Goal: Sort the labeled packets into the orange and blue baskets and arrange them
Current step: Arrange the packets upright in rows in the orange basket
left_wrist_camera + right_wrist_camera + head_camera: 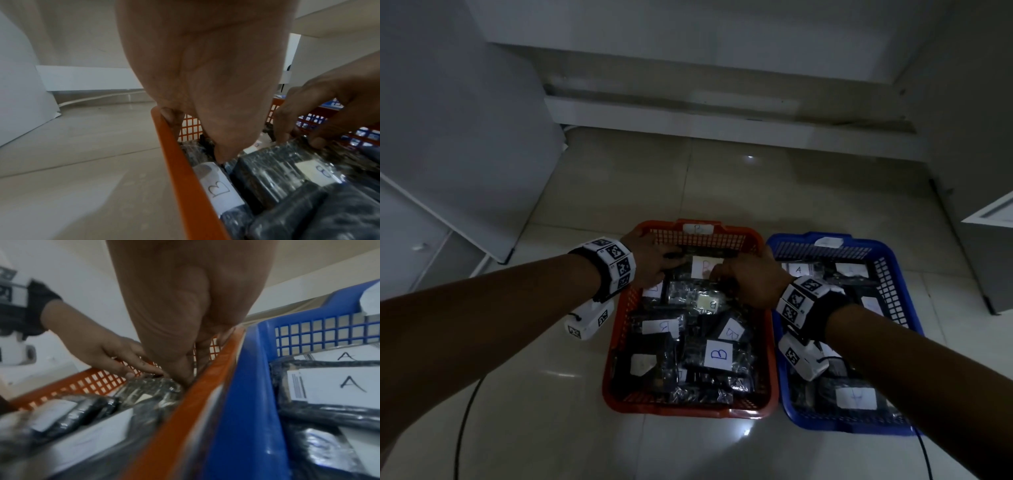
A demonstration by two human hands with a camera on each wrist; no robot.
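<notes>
The orange basket (688,409) sits on the floor, full of dark plastic packets with white "B" labels (718,354). Touching its right side, the blue basket (842,428) holds packets labeled "A" (349,382). Both hands are at the orange basket's far end on one "B" packet (702,265). My left hand (654,260) holds the packet's left edge between thumb and fingers, with one finger on the orange rim (185,178). My right hand (750,274) pinches its right end (152,389), close to the orange wall (185,410).
White cabinets stand at the left (465,154) and right (989,212), with a low white ledge (688,113) behind the baskets. A black cable (465,411) curves over the glossy tiled floor at the near left.
</notes>
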